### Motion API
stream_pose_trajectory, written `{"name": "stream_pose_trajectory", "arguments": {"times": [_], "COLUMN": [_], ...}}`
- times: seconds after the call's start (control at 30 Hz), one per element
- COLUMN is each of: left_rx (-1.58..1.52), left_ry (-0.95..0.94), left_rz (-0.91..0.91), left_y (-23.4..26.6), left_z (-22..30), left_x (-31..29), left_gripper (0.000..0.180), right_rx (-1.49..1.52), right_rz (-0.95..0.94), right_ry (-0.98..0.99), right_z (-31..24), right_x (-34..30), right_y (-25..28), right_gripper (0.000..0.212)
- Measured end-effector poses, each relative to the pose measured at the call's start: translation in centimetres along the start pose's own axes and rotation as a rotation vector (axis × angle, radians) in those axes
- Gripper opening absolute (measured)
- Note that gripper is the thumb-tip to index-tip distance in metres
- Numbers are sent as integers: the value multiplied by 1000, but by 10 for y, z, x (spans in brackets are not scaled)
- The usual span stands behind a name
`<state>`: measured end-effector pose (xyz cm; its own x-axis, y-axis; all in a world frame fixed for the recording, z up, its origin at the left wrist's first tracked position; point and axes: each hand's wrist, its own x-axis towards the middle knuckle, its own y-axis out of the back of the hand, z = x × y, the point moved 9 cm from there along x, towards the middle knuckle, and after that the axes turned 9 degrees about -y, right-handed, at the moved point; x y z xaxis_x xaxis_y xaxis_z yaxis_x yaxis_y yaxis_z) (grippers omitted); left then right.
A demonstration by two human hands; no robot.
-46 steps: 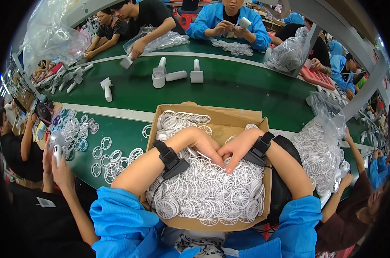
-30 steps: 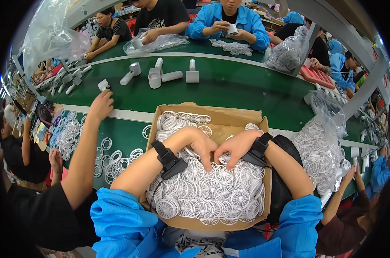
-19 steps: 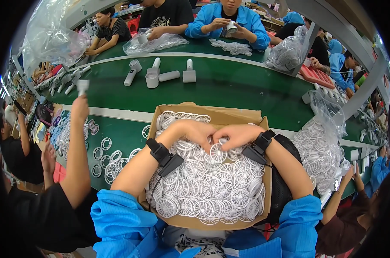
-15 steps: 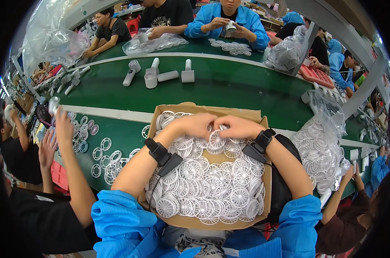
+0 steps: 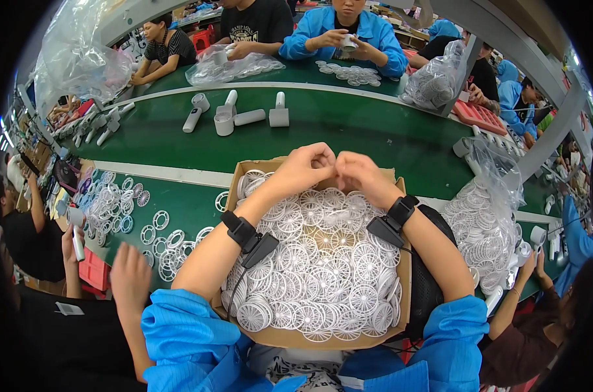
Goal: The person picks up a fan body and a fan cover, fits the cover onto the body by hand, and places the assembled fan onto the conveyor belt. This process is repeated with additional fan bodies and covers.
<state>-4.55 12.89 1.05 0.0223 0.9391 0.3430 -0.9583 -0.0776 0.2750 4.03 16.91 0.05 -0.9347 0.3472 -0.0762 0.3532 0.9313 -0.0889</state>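
Note:
A shallow cardboard box [image 5: 406, 287] in front of me holds a thick layer of white round spoked grilles [image 5: 309, 261]. Over its far edge my left hand [image 5: 307, 168] and my right hand [image 5: 365, 179] meet, thumbs and fingertips pinched close together. Whatever lies between the fingertips is too small or hidden to make out. Just below the hands, a blurred white patch shows over the grilles. Bare cardboard peeks through near the middle of the pile.
Beyond the box runs a green belt [image 5: 349, 140] with white handheld fan bodies [image 5: 224, 121]. Loose rings [image 5: 160, 220] lie to the left, a plastic bag of grilles [image 5: 483, 225] to the right. Co-workers sit around; one's hand [image 5: 130, 277] is close by my left sleeve.
Both hands have risen away from the pile toward the box's far edge; the grille seen between them is no longer there. The fan bodies have shifted slightly left. The left neighbour's hands have lowered.

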Motion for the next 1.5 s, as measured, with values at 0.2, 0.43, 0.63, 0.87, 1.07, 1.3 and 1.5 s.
{"name": "stream_pose_trajectory", "arguments": {"times": [0.2, 0.43, 0.63, 0.87, 1.07, 1.3, 1.5], "left_rx": [14, 139, 144, 168, 172, 186, 160], "left_ry": [-19, -1, -18, -2, -32, 12, -34], "left_rz": [94, 168, 134, 118, 105, 86, 68], "left_y": [12, 14, 11, 9, 6, 6, 1], "left_z": [-8, 0, -4, -5, -3, -3, -2], "left_x": [3, 0, 0, 1, 2, 0, 0], "left_gripper": [10, 12, 14, 15, 14, 14, 13], "right_rx": [-660, -1291, -1432, -1486, -1802, -1261, -853], "right_rz": [-271, -733, -711, -590, -138, -642, -1098], "right_ry": [32, 159, 238, 184, 405, 110, -477], "right_z": [-17, 24, 43, 42, 9, 5, 54], "right_x": [-21, -97, -92, -76, -60, -85, -122], "right_y": [-67, -171, -181, -157, -138, -171, -191], "right_gripper": [16, 48, 71, 71, 45, 29, 28]}}
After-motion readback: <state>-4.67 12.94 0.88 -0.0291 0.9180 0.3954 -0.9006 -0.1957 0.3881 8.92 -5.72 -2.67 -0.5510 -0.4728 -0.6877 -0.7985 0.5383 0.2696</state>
